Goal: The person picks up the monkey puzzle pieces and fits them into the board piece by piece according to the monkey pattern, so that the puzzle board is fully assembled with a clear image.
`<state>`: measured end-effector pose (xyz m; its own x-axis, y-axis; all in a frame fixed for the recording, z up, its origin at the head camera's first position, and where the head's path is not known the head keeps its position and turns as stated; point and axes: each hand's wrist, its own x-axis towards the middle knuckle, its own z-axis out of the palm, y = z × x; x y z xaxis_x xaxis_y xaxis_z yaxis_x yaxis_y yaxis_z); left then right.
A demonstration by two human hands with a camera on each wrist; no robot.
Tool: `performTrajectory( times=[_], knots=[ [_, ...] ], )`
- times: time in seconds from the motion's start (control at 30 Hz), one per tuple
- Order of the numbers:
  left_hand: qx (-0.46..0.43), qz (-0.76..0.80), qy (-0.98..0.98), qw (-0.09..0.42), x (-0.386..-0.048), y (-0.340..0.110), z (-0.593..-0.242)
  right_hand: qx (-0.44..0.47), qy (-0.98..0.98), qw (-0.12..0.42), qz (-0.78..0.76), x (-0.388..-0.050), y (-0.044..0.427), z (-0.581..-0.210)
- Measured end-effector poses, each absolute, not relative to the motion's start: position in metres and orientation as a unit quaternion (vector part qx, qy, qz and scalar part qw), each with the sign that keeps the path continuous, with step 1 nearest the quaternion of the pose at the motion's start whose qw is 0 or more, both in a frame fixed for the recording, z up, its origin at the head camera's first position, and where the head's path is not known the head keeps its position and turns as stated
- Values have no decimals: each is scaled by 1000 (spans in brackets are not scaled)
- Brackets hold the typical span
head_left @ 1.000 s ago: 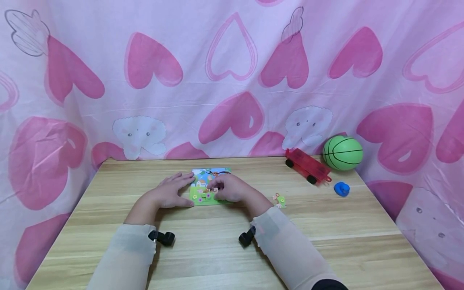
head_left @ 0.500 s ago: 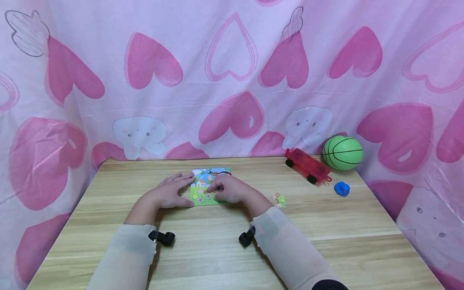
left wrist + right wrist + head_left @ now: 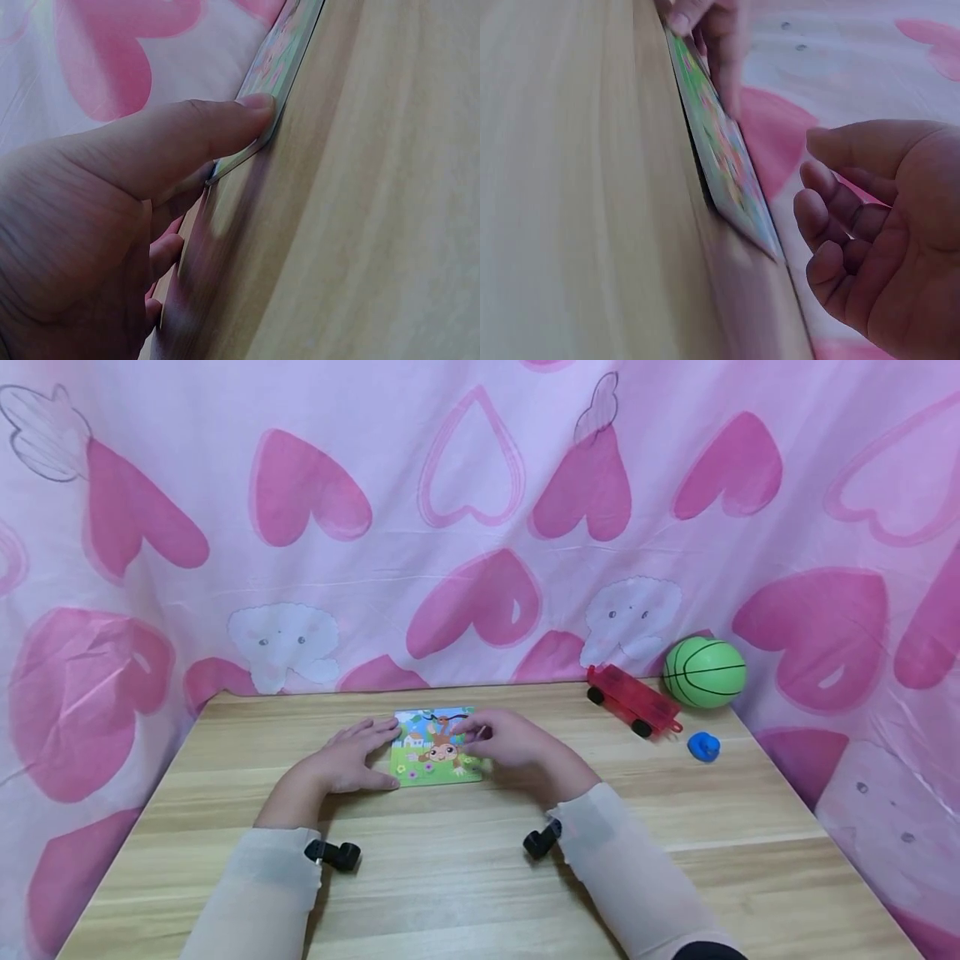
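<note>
A puzzle board (image 3: pixel 431 764) with a cartoon monkey picture lies flat on the table. At its left edge rests my left hand (image 3: pixel 348 756), fingers spread. The left wrist view shows the thumb (image 3: pixel 255 112) pressing the board's near left corner. Over the board's right side is my right hand (image 3: pixel 513 745), raised above the table. In the right wrist view its fingers (image 3: pixel 817 214) are loosely bent with nothing between them. That view also shows the board (image 3: pixel 720 142) edge-on, with the left hand (image 3: pixel 716 30) at its far end.
A red toy car (image 3: pixel 633 702) stands at the back right, close to a green ball (image 3: pixel 705 672). In front of the ball sits a small blue toy duck (image 3: pixel 703 747). A pink heart-print cloth (image 3: pixel 472 468) hangs behind the wooden table (image 3: pixel 435 877).
My right hand has lifted off the board's middle and moved right, uncovering the monkey's face. Its forearm now covers the spot where a loose puzzle piece lay. The left hand stays put.
</note>
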<state>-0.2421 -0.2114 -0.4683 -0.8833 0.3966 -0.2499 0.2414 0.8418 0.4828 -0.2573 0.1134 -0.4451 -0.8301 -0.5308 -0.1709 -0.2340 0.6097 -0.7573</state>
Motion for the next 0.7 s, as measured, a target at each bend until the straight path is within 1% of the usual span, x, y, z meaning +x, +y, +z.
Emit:
performTrajectory(
  times=[0.3, 0.47, 0.7],
  knots=[
    [172, 224, 944, 169, -242, -212, -469, -162, 890, 184, -384, -244, 181, -437],
    [169, 224, 945, 170, -242, -212, -469, -113, 893, 195, -389, -238, 214, -437],
    [161, 226, 945, 173, -243, -212, -470, -121, 897, 180, -385, -238, 252, -449]
  ],
)
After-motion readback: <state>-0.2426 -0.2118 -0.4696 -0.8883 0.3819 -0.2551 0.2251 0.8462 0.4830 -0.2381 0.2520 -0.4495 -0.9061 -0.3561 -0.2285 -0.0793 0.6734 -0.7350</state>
